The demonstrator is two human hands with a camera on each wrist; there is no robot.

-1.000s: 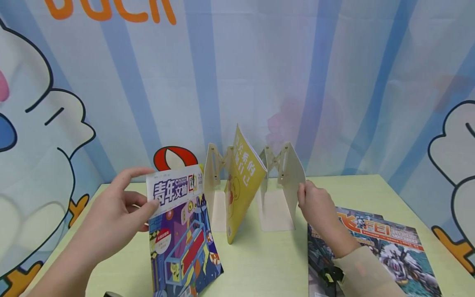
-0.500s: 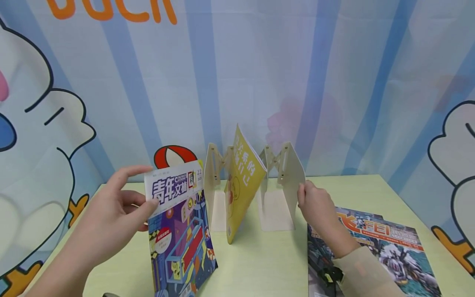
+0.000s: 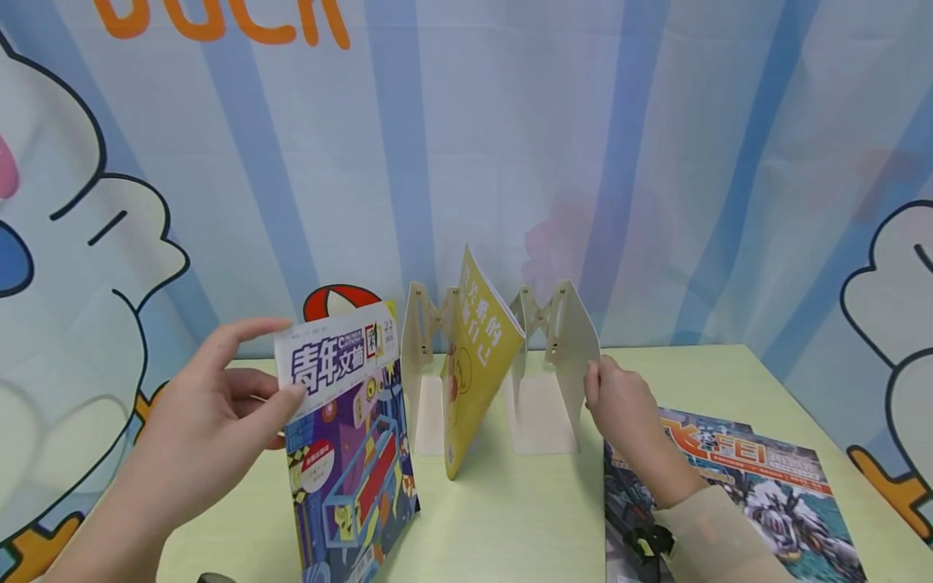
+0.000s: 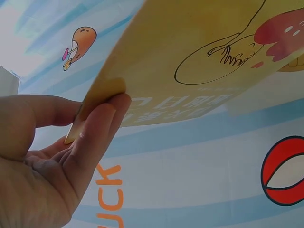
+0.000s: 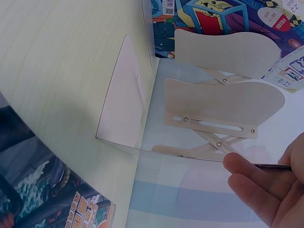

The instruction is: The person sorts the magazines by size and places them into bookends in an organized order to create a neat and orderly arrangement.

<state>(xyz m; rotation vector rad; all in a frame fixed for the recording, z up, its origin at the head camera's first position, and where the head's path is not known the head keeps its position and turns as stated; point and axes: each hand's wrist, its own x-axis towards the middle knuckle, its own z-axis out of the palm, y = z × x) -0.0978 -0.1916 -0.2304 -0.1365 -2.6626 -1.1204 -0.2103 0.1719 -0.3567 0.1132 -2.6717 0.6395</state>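
Note:
My left hand (image 3: 207,405) pinches the upper left edge of a magazine (image 3: 350,453) with a purple illustrated cover and white title band. In the left wrist view, the fingers grip the edge of its yellow side (image 4: 156,52). My right hand (image 3: 627,409) holds the outer right panel of a cream folding bookend (image 3: 572,340), near its front edge. A yellow-covered magazine (image 3: 477,364) leans at an angle in the bookend, between its left and right panels. From the right wrist, a purple cover (image 5: 218,19) shows behind the cream panels (image 5: 223,102).
Dark illustrated magazines (image 3: 773,502) lie flat and overlapping at the right of the pale table (image 3: 539,518), partly under my right forearm. A patterned blue-and-white curtain (image 3: 496,121) hangs behind the table. A small dark object (image 3: 216,578) shows at the lower edge.
My left hand has tilted the purple magazine, turning its cover and raising its top right corner; its lower right corner has moved left and up. The right hand, bookend and yellow magazine stay put.

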